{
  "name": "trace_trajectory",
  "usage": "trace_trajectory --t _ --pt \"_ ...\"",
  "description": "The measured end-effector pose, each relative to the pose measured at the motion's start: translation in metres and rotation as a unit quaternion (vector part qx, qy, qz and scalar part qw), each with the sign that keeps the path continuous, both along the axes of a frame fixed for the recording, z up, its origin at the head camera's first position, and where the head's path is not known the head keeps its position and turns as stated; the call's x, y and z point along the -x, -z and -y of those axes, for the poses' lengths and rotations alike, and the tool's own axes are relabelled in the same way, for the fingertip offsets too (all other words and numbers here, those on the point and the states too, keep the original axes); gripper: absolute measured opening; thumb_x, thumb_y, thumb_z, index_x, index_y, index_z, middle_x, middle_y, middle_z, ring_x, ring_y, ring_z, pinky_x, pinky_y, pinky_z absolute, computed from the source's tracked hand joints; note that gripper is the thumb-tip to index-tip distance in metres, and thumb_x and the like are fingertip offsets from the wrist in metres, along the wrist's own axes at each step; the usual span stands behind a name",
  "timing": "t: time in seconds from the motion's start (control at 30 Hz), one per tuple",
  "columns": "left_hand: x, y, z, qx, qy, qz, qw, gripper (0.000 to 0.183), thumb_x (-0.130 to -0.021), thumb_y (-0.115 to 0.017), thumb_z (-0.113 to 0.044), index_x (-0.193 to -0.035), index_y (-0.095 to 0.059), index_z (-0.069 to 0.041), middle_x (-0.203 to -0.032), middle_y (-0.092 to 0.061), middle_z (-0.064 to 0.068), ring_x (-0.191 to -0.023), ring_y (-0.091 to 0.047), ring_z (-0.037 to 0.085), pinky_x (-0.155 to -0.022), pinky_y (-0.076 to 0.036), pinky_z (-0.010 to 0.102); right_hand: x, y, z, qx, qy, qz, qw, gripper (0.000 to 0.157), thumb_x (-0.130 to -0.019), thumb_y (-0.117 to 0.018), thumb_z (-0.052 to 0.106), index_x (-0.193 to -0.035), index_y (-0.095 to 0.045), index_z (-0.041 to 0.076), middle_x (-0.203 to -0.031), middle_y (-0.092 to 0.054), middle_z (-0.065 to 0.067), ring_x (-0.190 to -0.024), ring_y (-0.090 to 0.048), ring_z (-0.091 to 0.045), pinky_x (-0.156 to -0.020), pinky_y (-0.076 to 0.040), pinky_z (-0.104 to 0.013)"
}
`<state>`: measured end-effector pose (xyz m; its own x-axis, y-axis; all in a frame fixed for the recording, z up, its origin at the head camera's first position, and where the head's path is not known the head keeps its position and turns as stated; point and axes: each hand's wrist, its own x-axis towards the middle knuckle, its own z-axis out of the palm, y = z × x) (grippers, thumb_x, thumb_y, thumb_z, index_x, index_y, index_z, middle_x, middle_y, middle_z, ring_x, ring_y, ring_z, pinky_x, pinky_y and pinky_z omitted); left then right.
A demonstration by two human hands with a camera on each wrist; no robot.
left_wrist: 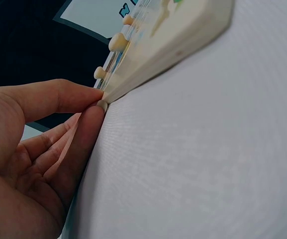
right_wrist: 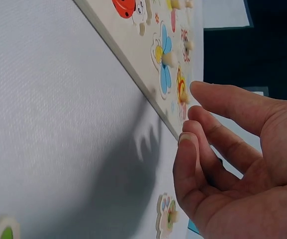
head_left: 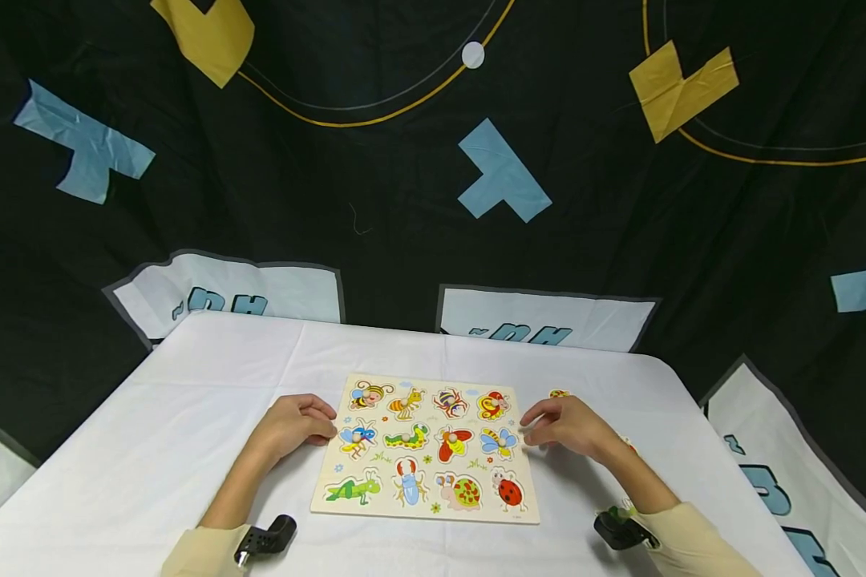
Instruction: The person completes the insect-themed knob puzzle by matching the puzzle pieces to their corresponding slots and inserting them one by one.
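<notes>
A wooden peg puzzle board (head_left: 385,458) lies flat on the table, its bug pictures carrying small round knobs. At its left edge is my left hand (head_left: 296,429), index finger and thumb tips right at the rim. In the left wrist view those fingertips of the left hand (left_wrist: 44,149) meet near the board's edge (left_wrist: 173,55). My right hand (head_left: 570,426) hovers beside the right edge, fingers loosely bent around nothing. The right wrist view has the right hand (right_wrist: 233,159) near the dragonfly piece (right_wrist: 163,62), its shadow falling on the cloth.
Loose puzzle pieces lie right of the board: one piece (head_left: 559,393) beyond the right hand, others partly behind the right forearm. A loose knobbed piece (right_wrist: 165,216) shows in the right wrist view. White cloth covers the table (head_left: 209,377); a black curtain (head_left: 375,200) hangs behind.
</notes>
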<state>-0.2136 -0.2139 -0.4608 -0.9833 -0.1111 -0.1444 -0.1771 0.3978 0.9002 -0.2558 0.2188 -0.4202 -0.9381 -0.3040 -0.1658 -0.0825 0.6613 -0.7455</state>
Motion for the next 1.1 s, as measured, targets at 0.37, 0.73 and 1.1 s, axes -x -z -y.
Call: trace_trajectory --t 0.37,0.73,1.1 --pt "0.001 0.0 0.001 0.002 0.004 0.003 1.0 0.029 -0.075 -0.079 -0.003 -0.1 -0.068 0.004 -0.075 -0.071 0.004 -0.069 -0.066 0.015 -0.064 -0.059 0.028 -0.002 -0.005 -0.019 -0.018 0.021 0.007 1.0 0.027 -0.077 -0.085 0.017 -0.1 -0.075 0.007 -0.074 -0.065 -0.001 -0.07 -0.06 -0.019 -0.064 -0.05 -0.034" --pt "0.002 0.0 0.001 0.004 0.006 0.009 0.9999 0.029 -0.076 -0.078 -0.003 -0.102 -0.068 0.004 -0.077 -0.073 0.005 -0.069 -0.067 0.015 -0.064 -0.059 0.027 -0.009 -0.007 -0.045 -0.006 -0.005 0.029 1.0 0.025 -0.078 -0.084 0.017 -0.097 -0.073 0.005 -0.072 -0.066 0.0 -0.072 -0.062 -0.02 -0.067 -0.054 -0.035" --pt "0.001 0.001 0.001 0.007 0.006 0.005 0.9999 0.03 -0.076 -0.078 -0.004 -0.102 -0.067 0.005 -0.076 -0.073 0.005 -0.069 -0.067 0.015 -0.064 -0.058 0.028 -0.014 -0.005 -0.065 -0.017 -0.032 0.056 0.998 0.025 -0.08 -0.083 0.023 -0.095 -0.072 0.007 -0.072 -0.065 0.0 -0.069 -0.059 -0.018 -0.062 -0.049 -0.033"
